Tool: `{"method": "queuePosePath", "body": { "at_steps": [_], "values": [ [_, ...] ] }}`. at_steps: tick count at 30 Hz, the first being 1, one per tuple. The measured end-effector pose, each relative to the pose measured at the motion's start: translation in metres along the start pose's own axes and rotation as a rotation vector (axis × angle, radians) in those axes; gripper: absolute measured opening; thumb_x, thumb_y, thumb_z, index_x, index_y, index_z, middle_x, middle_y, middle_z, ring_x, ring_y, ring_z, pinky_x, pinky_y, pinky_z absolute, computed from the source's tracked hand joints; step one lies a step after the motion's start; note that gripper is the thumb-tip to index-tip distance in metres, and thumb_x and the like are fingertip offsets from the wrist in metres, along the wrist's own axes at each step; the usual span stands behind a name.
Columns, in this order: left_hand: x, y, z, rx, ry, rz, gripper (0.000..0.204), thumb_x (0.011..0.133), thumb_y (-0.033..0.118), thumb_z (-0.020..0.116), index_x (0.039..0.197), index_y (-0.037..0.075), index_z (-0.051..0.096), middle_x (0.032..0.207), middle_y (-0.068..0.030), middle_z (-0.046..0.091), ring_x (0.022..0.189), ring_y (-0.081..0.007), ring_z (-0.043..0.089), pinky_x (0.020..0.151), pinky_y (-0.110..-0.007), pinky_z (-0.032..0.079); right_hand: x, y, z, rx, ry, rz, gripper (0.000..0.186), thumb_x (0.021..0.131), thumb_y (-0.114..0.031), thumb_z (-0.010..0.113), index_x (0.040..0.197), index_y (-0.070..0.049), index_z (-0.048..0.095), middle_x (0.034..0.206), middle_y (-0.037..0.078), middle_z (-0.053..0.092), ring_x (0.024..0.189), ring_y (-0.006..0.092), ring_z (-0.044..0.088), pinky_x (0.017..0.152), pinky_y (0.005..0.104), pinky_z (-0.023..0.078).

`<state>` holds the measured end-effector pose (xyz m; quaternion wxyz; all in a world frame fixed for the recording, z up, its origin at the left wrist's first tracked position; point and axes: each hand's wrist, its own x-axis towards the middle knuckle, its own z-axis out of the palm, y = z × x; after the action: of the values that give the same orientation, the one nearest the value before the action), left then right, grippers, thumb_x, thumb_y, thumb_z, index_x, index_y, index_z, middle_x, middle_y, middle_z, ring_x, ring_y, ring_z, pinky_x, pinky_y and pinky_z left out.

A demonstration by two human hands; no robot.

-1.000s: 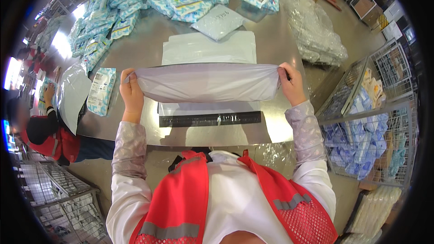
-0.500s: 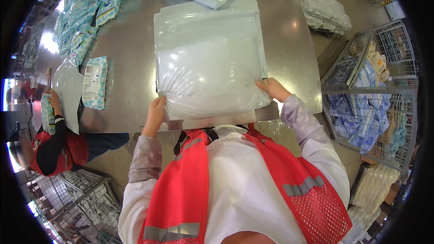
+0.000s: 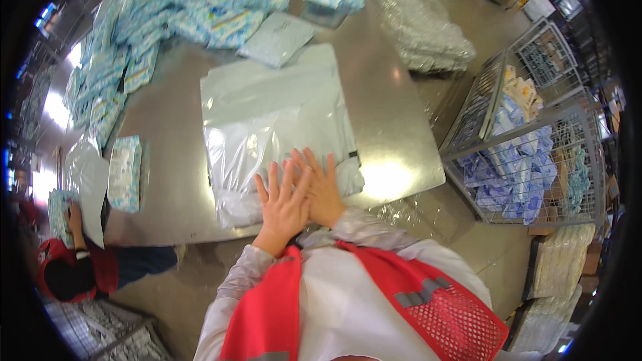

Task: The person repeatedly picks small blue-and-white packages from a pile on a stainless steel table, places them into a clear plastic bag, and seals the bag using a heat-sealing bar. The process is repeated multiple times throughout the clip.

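Note:
A stack of large white plastic mailing bags (image 3: 274, 103) lies flat on the metal table (image 3: 170, 160), close to its near edge. Both my hands press on its near part, side by side and partly overlapping. My left hand (image 3: 286, 204) has its fingers spread over the plastic. Beside it my right hand (image 3: 324, 190) also lies with stretched fingers, some hidden behind the left. The near end of the top bag is crumpled around my hands. A smaller white parcel (image 3: 277, 39) with dark marks rests against the stack's far edge.
A heap of teal-patterned packets (image 3: 194, 0) covers the far left. Nearer stands a single packet (image 3: 125, 174), beside a co-worker's hand (image 3: 75, 217) holding another. Clear plastic sheeting (image 3: 421, 27) lies beyond the table's right side. A wire cage (image 3: 535, 154) with blue packets stands at right.
My hands have left the bag's two near corners and come together flat on its near part. The bag's bulging near end has flattened. The whole view has shifted and turned slightly.

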<state>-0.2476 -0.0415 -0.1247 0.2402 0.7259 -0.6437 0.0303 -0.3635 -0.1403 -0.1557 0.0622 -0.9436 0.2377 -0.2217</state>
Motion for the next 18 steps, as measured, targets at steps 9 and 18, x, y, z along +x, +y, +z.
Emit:
{"method": "queuePosePath", "body": {
  "at_steps": [9, 18],
  "values": [
    [-0.062, -0.139, 0.067, -0.258, 0.136, -0.655, 0.088, 0.090, 0.029, 0.066, 0.153, -0.006, 0.017, 0.159, -0.0302, 0.015, 0.149, -0.0415, 0.015, 0.121, -0.050, 0.010, -0.034, 0.081, 0.059, 0.415, -0.024, 0.456, 0.097, 0.090, -0.054, 0.056, 0.155, 0.004, 0.013, 0.159, 0.030, 0.017, 0.150, 0.0404, 0.013, 0.117, 0.0606, 0.009],
    [0.021, -0.102, 0.029, -0.536, 0.223, -0.481, 0.068, 0.081, 0.040, 0.077, 0.128, -0.004, 0.055, 0.139, -0.0275, 0.048, 0.136, -0.0398, 0.036, 0.114, -0.053, 0.025, -0.046, 0.176, 0.155, 0.956, 0.544, 0.891, 0.053, 0.103, -0.034, 0.049, 0.139, 0.005, 0.047, 0.140, 0.021, 0.052, 0.129, 0.0319, 0.047, 0.111, 0.0416, 0.034]
  ]
}}
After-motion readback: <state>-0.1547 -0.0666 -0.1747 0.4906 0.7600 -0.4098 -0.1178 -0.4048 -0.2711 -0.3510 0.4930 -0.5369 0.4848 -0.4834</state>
